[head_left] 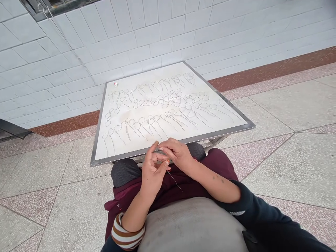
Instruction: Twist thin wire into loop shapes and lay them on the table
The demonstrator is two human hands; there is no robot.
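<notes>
A thin wire hangs from between my two hands, its loose end pointing down over my lap. My left hand pinches it between thumb and fingers. Close against it, my right hand has its fingertips closed at the wire's curved upper part, which the fingers partly hide. Both hands are just in front of the table's near edge. On the white tabletop beyond lie several wire loops with long tails in rows, and several small figure-eight wire shapes between those rows.
A metal edge runs round the table. A small white and red object lies near its far left corner. Behind stands a white tiled wall, with a cord hanging at left. My knees are under the table's near side.
</notes>
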